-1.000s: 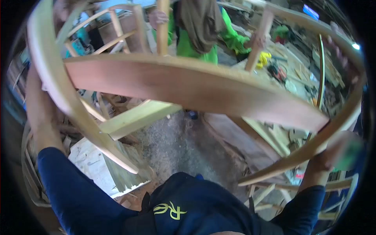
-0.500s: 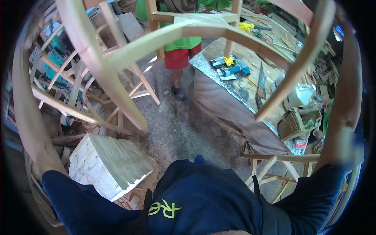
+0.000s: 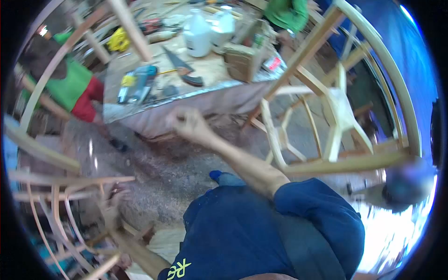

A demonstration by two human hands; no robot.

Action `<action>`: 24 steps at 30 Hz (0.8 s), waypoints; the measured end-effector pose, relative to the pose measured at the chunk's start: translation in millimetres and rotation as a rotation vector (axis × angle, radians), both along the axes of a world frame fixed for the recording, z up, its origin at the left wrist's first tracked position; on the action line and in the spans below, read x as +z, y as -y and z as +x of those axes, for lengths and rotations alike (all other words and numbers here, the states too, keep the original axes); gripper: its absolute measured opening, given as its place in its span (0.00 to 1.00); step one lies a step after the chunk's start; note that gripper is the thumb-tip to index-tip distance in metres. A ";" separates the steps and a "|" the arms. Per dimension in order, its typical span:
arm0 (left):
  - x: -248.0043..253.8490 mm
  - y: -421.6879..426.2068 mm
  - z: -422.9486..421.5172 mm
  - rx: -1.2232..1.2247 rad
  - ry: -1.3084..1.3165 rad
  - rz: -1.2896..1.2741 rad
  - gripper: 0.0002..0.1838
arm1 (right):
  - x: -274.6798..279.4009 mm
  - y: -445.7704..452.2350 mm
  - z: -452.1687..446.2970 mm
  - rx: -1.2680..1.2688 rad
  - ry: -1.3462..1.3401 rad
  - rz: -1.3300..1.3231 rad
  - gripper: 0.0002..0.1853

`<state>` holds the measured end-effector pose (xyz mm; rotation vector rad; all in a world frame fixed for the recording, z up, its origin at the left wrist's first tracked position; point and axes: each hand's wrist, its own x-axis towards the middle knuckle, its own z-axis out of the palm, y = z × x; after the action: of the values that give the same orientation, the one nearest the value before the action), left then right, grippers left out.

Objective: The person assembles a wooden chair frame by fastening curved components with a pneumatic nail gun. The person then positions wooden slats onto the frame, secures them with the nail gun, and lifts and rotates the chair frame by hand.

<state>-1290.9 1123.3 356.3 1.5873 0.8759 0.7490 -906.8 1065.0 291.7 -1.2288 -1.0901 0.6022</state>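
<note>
My right hand [image 3: 189,125] is held out in front of the cloth-draped side of the workbench [image 3: 196,91], its fingers curled and smeared by motion; no object shows in it. Low on the left, my left hand [image 3: 112,201] has its fingers apart, just under the end of a pale wooden chair frame [image 3: 74,179]. Whether it touches that wood I cannot tell. To the right stands a bare wooden chair frame [image 3: 339,109] with a curved top rail.
The bench carries a handsaw [image 3: 179,65], a blue power tool [image 3: 142,81], white jugs [image 3: 197,35] and a cardboard box [image 3: 245,56]. A person in a green top [image 3: 70,86] stands at the left, another [image 3: 287,16] at the back. A blue sheet [image 3: 401,42] hangs right.
My view has swung right. Both arms, raised beside the overhead chair frame before, have come down; my hands now show, the right before the bench and the left low at the left.
</note>
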 end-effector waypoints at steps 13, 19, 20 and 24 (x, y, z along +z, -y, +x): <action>-348.2 31.9 20.6 -0.549 -0.832 -0.841 0.28 | -282.2 479.0 -155.4 -0.757 -0.238 -0.947 0.09; -361.3 89.1 111.6 -0.849 -1.057 -0.699 0.21 | -301.2 629.4 -261.3 -1.188 -0.903 -0.904 0.07; -354.5 117.1 134.9 -0.854 -1.061 -0.637 0.20 | -299.2 641.8 -275.8 -1.184 -0.918 -0.853 0.07; -351.9 215.8 229.9 -1.030 -1.081 -0.488 0.19 | -283.0 681.8 -341.6 -1.199 -1.059 -0.640 0.06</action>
<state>-1061.0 907.5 4.4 1.6386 0.7019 -1.0658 -1248.4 383.2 8.7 -1.5151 0.7947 0.5036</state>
